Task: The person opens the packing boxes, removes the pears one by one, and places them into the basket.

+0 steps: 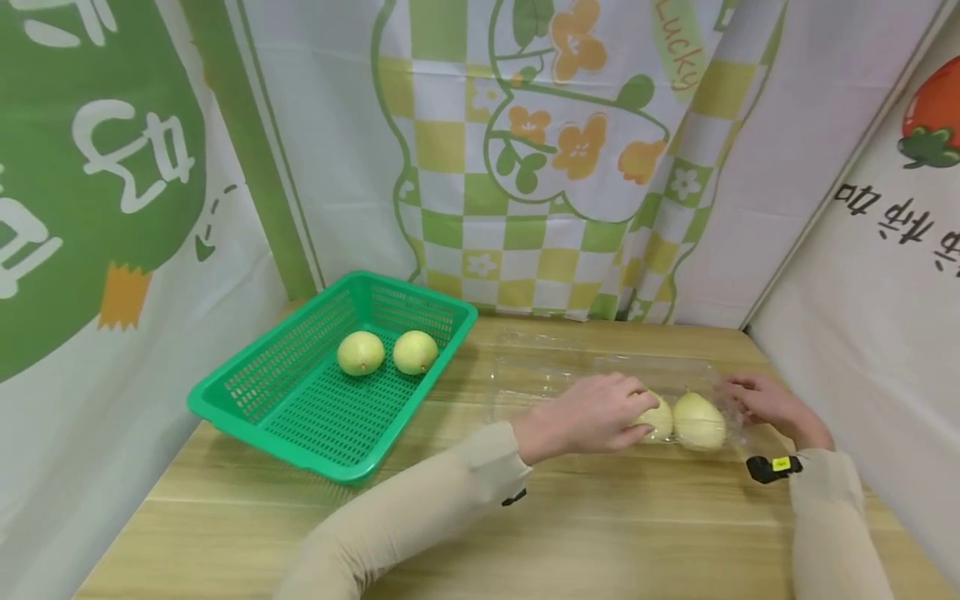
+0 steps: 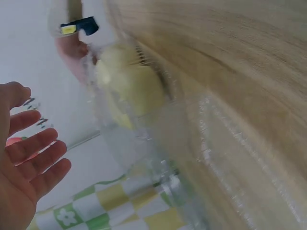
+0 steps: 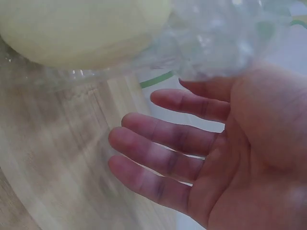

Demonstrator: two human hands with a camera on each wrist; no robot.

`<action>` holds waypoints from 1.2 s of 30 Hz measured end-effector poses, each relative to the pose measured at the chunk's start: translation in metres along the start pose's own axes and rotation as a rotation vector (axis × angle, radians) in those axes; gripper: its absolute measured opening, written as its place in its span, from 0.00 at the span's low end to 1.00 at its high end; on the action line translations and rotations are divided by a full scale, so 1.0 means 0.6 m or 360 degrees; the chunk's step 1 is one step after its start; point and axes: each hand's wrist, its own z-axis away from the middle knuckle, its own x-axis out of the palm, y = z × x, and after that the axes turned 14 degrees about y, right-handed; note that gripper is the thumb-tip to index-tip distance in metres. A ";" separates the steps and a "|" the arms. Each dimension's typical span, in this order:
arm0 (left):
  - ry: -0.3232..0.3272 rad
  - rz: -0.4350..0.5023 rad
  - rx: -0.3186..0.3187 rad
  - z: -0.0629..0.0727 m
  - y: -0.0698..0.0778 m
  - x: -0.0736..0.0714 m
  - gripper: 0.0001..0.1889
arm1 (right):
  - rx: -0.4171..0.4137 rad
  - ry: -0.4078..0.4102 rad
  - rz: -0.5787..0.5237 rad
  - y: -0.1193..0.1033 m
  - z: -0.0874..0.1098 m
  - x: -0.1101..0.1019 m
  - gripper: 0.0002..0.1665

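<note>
Two pale yellow-green pears, one of them point(image 1: 699, 421) nearest the right hand, sit side by side in a clear plastic clamshell box point(image 1: 540, 379). My left hand point(image 1: 592, 412) is over the left pear point(image 1: 657, 418) in the head view. The left wrist view shows that hand's fingers point(image 2: 41, 148) spread and holding nothing, apart from the pears point(image 2: 136, 88). Beside the box's right end is my right hand point(image 1: 768, 404). Its fingers point(image 3: 158, 153) are loosely extended in the right wrist view, while its thumb is by the plastic edge; whether they touch is unclear.
A green plastic basket point(image 1: 300, 450) stands on the left of the wooden table point(image 1: 600, 533), with two more pears point(image 1: 361, 353) inside. Printed curtains point(image 1: 525, 250) hang behind the table and along both sides.
</note>
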 end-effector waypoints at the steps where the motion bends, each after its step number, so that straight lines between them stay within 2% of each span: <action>1: -0.0016 0.0001 -0.0009 -0.004 0.000 0.008 0.21 | -0.0007 0.0000 0.0006 0.001 0.001 -0.001 0.33; 5: -0.0049 -0.0023 -0.0026 -0.019 0.000 0.032 0.22 | -0.0009 0.0011 0.0011 0.006 0.002 -0.001 0.33; 11: -0.0090 -0.0092 0.0010 -0.036 0.011 0.056 0.22 | -0.0030 0.0004 -0.0026 0.010 0.004 0.000 0.33; 16: -0.0066 -0.0111 -0.0001 -0.037 0.021 0.074 0.22 | 0.0002 -0.0002 -0.0020 0.011 0.003 0.003 0.39; 21: -0.0023 -0.0144 -0.0033 -0.034 0.024 0.088 0.23 | -0.0004 -0.0036 -0.0045 0.013 0.001 0.002 0.39; 29: -0.0192 -0.0175 -0.0032 -0.064 0.037 0.104 0.24 | -0.0019 -0.0089 -0.0068 0.021 0.000 -0.005 0.37; 32: -0.0219 -0.0212 -0.0015 -0.078 0.047 0.109 0.24 | -0.0006 -0.0088 -0.0140 0.027 -0.001 -0.008 0.32; 36: -0.0250 -0.0284 0.0030 -0.098 0.061 0.116 0.24 | -0.0034 -0.0111 -0.0279 0.036 -0.003 -0.012 0.12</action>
